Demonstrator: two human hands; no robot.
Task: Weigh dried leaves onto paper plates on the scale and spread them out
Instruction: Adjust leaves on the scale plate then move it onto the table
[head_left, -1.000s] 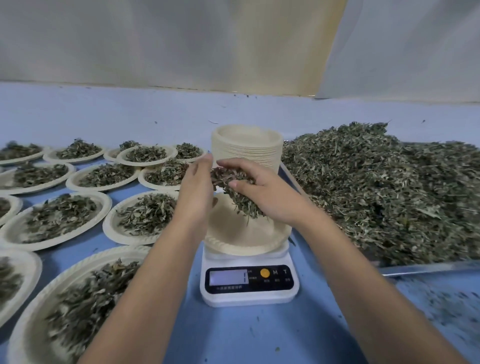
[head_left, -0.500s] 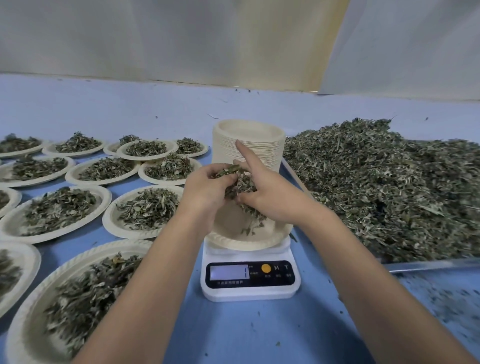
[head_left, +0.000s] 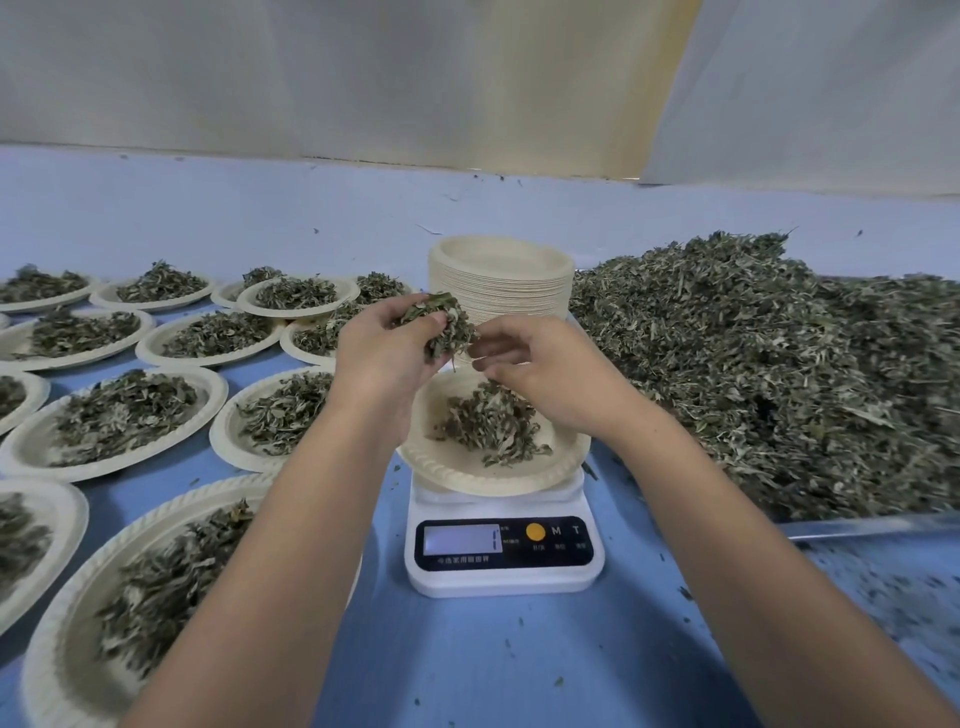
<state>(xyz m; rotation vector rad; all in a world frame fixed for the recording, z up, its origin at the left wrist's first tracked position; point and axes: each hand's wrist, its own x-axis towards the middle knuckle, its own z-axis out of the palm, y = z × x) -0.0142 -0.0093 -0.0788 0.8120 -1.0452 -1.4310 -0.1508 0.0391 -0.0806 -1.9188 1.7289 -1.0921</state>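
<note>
blue table (head_left: 467, 665) with a scale (head_left: 504, 551) and plate (head_left: 467, 478): left hand (head_left: 384, 353) grip pinches light, crumbly leaves (head_left: 441, 327), probably best scooped loosely; right hand (head_left: 550, 384) grip curled, contents unclear.

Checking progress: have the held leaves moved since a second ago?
Yes: some leaves fell down onto the plate on the scale; the left hand grips the rest.

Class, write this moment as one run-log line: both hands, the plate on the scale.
left hand: grips leaf clump | right hand: curled beside clump, hold unclear | plate on scale: leaves heaped, not spread
</note>
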